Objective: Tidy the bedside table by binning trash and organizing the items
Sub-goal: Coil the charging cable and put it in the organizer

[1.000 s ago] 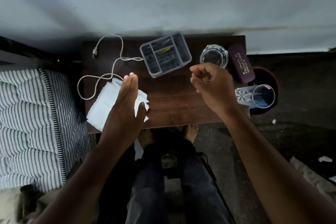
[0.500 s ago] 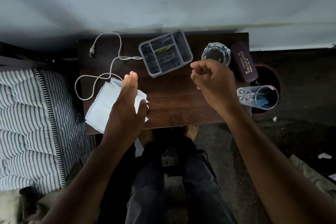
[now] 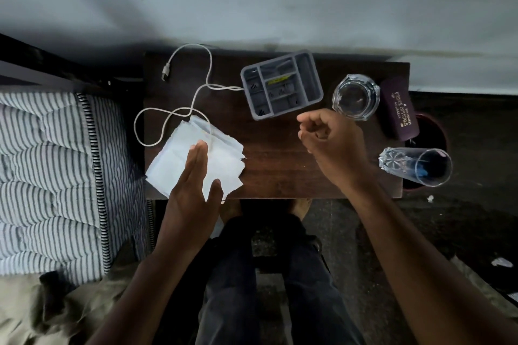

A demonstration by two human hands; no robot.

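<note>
A dark wooden bedside table (image 3: 269, 165) holds a stack of white paper napkins (image 3: 173, 159) at its front left. My left hand (image 3: 193, 190) lies flat on the stack, fingers straight and together. A white USB cable (image 3: 193, 95) loops from the back left, over the napkins, to a grey compartment organizer (image 3: 281, 84). My right hand (image 3: 333, 145) hovers over the table's middle right, fingers curled in a loose fist, nothing visible in it. Further right are a glass ashtray (image 3: 355, 96), a maroon glasses case (image 3: 399, 108) and a tall glass (image 3: 414, 166) lying on its side.
A dark round bin (image 3: 437, 134) stands on the floor beside the table's right edge. A striped mattress (image 3: 56, 176) is at the left. A pale wall runs behind the table. My legs and feet are under the front edge. Paper scraps (image 3: 501, 262) lie on the floor at right.
My left hand has slid slightly back toward the front edge over the napkins, uncovering more of the stack. My right hand stays curled above the table, barely moved.
</note>
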